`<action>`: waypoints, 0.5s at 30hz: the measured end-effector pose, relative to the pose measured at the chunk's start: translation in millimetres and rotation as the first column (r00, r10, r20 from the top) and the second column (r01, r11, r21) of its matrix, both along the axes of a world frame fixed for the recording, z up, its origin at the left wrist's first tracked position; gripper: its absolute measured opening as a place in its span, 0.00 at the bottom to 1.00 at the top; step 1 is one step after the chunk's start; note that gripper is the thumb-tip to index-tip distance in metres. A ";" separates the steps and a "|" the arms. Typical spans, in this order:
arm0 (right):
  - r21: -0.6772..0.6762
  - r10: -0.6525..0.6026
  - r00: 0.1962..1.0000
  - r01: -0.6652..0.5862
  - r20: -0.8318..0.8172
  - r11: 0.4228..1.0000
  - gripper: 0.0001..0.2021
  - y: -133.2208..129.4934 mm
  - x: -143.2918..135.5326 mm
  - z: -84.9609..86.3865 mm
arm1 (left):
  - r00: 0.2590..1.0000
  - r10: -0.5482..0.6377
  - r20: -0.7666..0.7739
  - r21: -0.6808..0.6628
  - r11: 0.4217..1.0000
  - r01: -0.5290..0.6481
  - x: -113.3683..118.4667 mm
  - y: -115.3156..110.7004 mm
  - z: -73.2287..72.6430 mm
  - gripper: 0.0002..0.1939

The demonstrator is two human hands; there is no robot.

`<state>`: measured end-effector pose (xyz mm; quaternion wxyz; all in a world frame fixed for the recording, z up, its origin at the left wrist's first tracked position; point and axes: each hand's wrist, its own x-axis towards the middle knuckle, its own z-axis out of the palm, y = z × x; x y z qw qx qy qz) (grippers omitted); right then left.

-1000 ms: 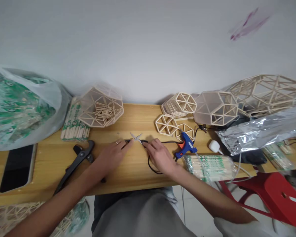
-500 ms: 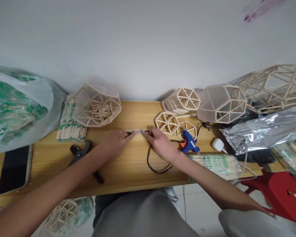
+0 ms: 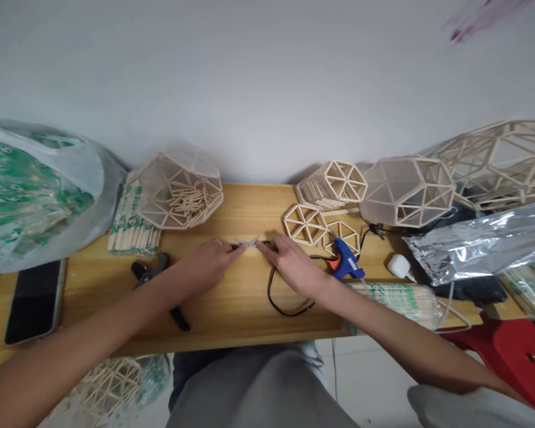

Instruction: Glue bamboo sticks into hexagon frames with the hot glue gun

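Observation:
My left hand is closed in a pinch on a short black cord end at the middle of the table. Facing it, my right hand pinches the black cord, which loops down and round below the wrist. Between my fingertips lie thin pale-grey wire ends, which appear crossed; whether they are joined I cannot make out. To the right of my right hand lies a blue glue gun with an orange part. Black-handled cutters lie partly hidden under my left forearm.
Hexagonal stick frames lie behind my right hand, near a stack of them. A stick bowl holds short sticks. Around are packed sticks, a phone, a plastic bag, silver foil and a red stool.
The whole view has shifted slightly, so things appear a little further right and lower. Both hands keep their pinch on the cord ends, with hardly any movement.

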<state>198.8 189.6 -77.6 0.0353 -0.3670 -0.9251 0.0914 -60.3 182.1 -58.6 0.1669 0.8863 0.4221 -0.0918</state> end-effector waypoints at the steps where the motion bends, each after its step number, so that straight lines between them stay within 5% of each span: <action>1: 0.003 -0.016 1.000 0.016 0.003 1.000 0.24 1.0 -0.3 0.2 | 1.000 0.007 -0.022 0.008 1.000 -0.007 0.9 1.2 2.0 0.35; 15: -0.047 -0.014 1.000 0.013 -0.007 0.999 0.25 -2.4 -23.9 4.2 | 0.997 0.054 -0.056 0.012 0.998 -0.054 -11.3 -9.7 3.7 0.35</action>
